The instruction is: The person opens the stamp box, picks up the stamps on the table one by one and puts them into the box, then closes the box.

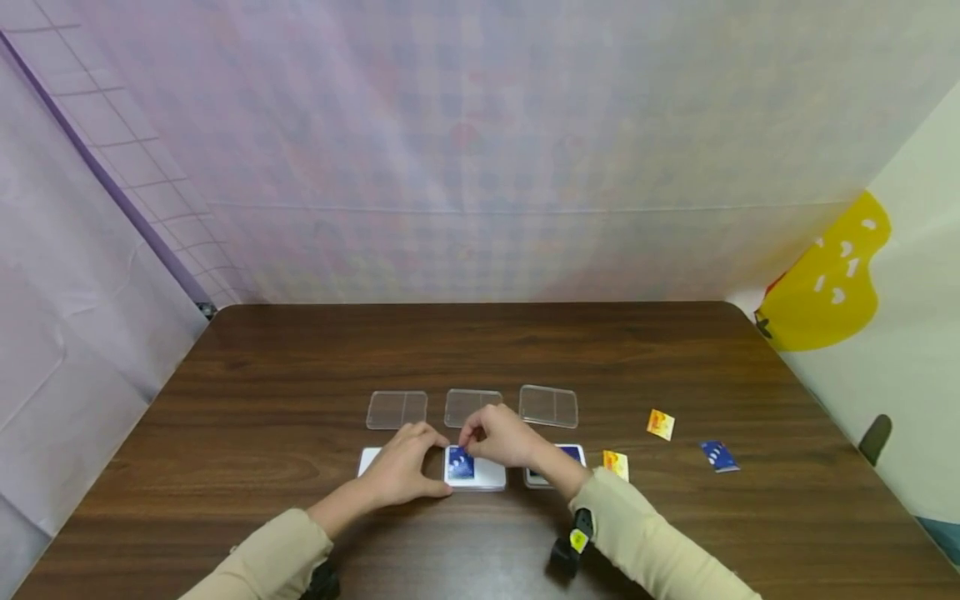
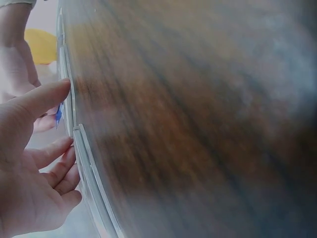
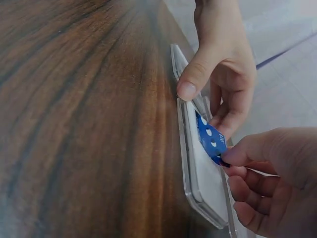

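Note:
In the middle of the table sits a shallow clear case with a white insert. My left hand holds its left end, thumb at the near corner and forefinger at the far one. A small blue card with white marks lies over the left part of the insert, tilted up at one edge. Thumb and forefinger of my right hand pinch its far edge. Behind the case is a clear lid, partly covered by the right hand. Another white case is mostly hidden behind my left hand.
A third case with a dark blue piece stands under my right forearm. Two more clear lids, left and right, lie behind. Yellow cards and a blue card lie to the right.

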`<control>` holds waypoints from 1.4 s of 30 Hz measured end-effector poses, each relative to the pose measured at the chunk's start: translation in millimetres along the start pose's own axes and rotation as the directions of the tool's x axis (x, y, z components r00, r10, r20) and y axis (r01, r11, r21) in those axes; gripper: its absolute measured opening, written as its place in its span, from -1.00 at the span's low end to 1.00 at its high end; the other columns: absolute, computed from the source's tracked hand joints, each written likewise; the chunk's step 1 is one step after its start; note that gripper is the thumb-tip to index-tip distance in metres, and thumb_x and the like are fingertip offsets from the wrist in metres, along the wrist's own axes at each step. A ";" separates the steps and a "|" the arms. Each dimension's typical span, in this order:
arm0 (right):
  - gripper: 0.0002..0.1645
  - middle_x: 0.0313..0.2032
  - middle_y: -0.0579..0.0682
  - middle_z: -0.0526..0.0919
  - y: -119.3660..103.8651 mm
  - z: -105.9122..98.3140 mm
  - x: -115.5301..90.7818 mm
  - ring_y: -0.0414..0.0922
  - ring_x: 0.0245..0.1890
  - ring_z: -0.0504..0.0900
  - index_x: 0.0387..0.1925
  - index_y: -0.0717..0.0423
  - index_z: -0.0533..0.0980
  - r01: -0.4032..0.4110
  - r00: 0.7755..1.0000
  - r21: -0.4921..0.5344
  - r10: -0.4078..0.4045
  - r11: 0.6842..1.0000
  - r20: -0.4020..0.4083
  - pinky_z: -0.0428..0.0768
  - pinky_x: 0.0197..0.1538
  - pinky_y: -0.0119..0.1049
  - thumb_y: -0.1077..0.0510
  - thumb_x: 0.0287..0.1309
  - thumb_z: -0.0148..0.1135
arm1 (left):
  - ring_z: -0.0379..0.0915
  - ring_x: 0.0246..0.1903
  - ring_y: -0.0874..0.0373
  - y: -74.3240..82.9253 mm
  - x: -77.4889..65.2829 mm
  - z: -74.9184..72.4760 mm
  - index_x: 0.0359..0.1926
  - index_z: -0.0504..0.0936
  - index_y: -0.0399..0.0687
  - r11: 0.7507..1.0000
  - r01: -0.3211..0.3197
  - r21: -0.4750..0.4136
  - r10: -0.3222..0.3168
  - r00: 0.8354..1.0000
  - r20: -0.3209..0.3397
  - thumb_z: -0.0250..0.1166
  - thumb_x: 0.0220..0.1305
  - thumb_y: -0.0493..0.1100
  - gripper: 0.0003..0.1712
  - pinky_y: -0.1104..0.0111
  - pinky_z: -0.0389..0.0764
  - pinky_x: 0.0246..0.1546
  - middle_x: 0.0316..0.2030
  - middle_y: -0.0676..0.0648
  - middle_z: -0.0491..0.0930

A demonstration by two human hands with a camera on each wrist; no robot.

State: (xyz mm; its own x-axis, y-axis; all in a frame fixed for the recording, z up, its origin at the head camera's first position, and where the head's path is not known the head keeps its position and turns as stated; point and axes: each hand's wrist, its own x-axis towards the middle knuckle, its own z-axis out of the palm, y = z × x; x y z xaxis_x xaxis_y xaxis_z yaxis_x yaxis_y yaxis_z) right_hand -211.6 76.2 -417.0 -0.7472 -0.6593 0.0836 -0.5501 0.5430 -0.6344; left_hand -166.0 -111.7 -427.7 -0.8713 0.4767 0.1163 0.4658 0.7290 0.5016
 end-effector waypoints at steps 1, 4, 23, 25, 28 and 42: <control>-0.90 -0.64 -0.16 0.57 0.1 0.9 -0.6 -0.39 -0.63 0.41 -0.57 0.14 0.60 -0.006 1.000 -0.010 0.006 1.000 -0.005 0.43 -0.50 -0.53 0.37 -0.18 0.23 | 0.34 -0.13 0.03 -0.1 0.1 0.3 -0.12 0.56 -0.23 1.000 0.000 0.001 0.000 1.000 -0.001 0.48 -0.27 -0.01 -0.36 0.16 0.42 -0.05 -0.18 -0.08 0.49; -0.90 -0.65 -0.16 0.56 1.0 3.1 -1.5 -0.39 -0.64 0.39 -0.57 0.13 0.60 -0.003 1.000 -0.032 0.002 0.999 -0.021 0.42 -0.51 -0.52 0.37 -0.19 0.24 | 0.34 -0.14 0.04 -0.4 0.3 0.6 -0.12 0.56 -0.23 1.000 -0.001 0.005 0.002 1.000 -0.005 0.48 -0.28 0.00 -0.36 0.17 0.42 -0.06 -0.19 -0.08 0.49; -0.88 -0.63 -0.17 0.56 -0.2 9.0 -3.6 -0.36 -0.62 0.40 -0.56 0.10 0.61 -0.019 0.997 -0.106 0.011 0.994 -0.081 0.39 -0.49 -0.49 0.35 -0.22 0.23 | 0.35 -0.15 0.04 -0.3 0.1 1.2 -0.13 0.56 -0.23 1.000 -0.008 -0.002 0.008 1.000 -0.008 0.48 -0.27 0.00 -0.37 0.17 0.42 -0.07 -0.19 -0.08 0.49; -0.88 -0.63 -0.17 0.56 -1.4 9.0 -3.7 -0.36 -0.61 0.41 -0.56 0.10 0.61 -0.024 0.996 -0.113 0.014 0.993 -0.086 0.40 -0.48 -0.49 0.34 -0.22 0.24 | 0.35 -0.15 0.04 -0.2 -0.1 1.1 -0.13 0.56 -0.23 1.000 -0.010 -0.002 0.010 1.000 -0.010 0.49 -0.27 -0.01 -0.37 0.16 0.42 -0.07 -0.19 -0.08 0.49; -0.90 -0.62 -0.17 0.56 -2.8 8.9 -3.9 -0.34 -0.60 0.42 -0.55 0.10 0.60 -0.024 0.996 -0.127 0.012 0.992 -0.093 0.40 -0.47 -0.49 0.34 -0.21 0.26 | 0.35 -0.15 0.04 -0.1 -0.3 1.0 -0.14 0.56 -0.23 1.000 -0.013 -0.001 0.013 1.000 -0.012 0.48 -0.27 -0.01 -0.38 0.16 0.42 -0.07 -0.19 -0.08 0.49; -0.90 -0.55 -0.17 0.55 -1.8 -14.3 -15.8 -0.35 -0.54 0.44 -0.45 0.14 0.59 0.029 0.993 -0.055 -0.035 0.998 -0.109 0.44 -0.44 -0.51 0.27 -0.13 0.26 | 0.34 -0.15 0.04 0.9 -0.1 0.9 -0.13 0.56 -0.23 1.000 -0.002 -0.002 0.002 1.000 -0.005 0.48 -0.27 -0.01 -0.37 0.16 0.42 -0.07 -0.19 -0.08 0.49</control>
State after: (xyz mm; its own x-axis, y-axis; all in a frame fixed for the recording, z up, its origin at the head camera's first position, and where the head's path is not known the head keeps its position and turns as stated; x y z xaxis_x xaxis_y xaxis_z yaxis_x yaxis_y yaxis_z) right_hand -204.1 93.1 -406.3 -0.7636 -0.6174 0.1888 -0.5912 0.5511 -0.5889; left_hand -165.3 -110.7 -428.0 -0.8713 0.4754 0.1215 0.4669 0.7272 0.5032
